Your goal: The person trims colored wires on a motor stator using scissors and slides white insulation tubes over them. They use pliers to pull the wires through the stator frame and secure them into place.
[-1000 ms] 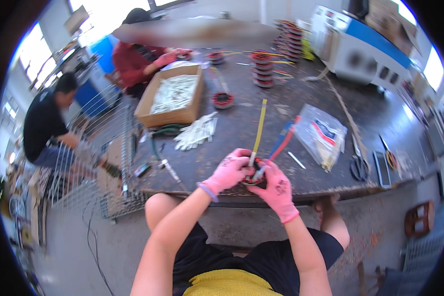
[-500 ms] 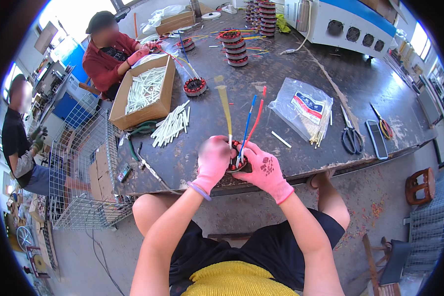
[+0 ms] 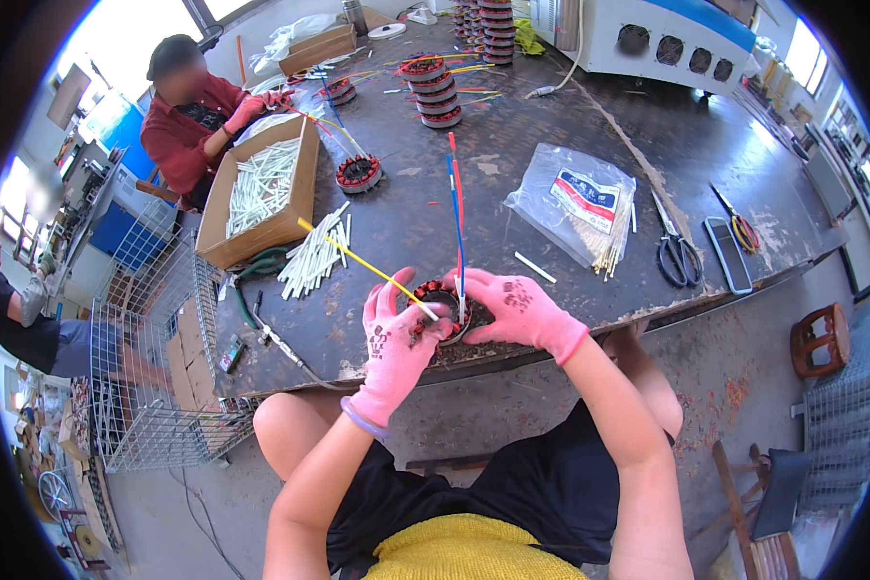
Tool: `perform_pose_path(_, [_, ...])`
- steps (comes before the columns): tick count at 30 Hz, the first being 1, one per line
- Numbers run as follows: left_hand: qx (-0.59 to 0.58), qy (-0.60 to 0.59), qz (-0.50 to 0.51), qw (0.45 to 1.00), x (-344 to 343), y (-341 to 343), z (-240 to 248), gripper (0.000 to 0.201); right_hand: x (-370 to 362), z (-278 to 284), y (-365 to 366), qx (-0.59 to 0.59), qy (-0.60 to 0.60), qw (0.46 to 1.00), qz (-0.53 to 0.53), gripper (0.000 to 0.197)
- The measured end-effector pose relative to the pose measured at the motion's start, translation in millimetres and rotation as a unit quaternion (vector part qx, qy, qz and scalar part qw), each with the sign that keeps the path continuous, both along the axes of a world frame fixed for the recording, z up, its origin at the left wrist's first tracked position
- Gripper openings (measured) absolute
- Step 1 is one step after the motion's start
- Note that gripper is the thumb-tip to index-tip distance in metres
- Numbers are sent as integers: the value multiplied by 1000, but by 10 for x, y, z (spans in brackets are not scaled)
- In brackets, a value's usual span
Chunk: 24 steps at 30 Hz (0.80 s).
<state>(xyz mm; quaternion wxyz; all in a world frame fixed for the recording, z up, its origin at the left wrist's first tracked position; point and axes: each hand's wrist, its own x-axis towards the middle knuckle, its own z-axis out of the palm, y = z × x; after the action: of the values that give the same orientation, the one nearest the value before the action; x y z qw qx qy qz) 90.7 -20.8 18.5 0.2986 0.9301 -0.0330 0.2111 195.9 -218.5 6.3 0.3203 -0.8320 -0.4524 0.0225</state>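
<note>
A small ring-shaped motor stator (image 3: 429,289) with red windings lies at the table's near edge, between my pink-gloved hands. My right hand (image 3: 517,309) is closed around its right side, beside upright blue and red wires (image 3: 458,208) that rise from a white sleeve. My left hand (image 3: 396,338) is curled at the stator's left side, thumb at its near rim. A yellow wire (image 3: 358,259) slants up and left over the left fingers, its lower end in a white sleeve (image 3: 430,312). Fingers partly hide the stator.
Loose white tubes (image 3: 314,256) lie beside a cardboard box (image 3: 304,184) of them. Pliers (image 3: 246,290), a plastic bag (image 3: 541,188), scissors (image 3: 679,259) and a phone (image 3: 728,254) surround my place. Another stator (image 3: 360,174) and a stator stack (image 3: 433,97) stand farther back. A co-worker (image 3: 193,126) sits at far left.
The yellow wire has swung from upright to leaning left. My left hand has opened out and turned beside the stator. The blue and red wires now stand closer together. The view has shifted slightly.
</note>
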Motion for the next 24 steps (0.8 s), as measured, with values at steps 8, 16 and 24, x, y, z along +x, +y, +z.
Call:
perform_pose_path(8, [-135,56,-186,972,275,321,381,19,-708,226,260,127,-13,980,-154,22])
perform_pose_path(16, [-217,72,-173,958,337,349,251,14,-776,240,410,104,-28,976,-186,24])
perform_pose_path(24, [-223,12,-261,939,288,338,238,23,-685,185,450,36,-20,981,-190,17])
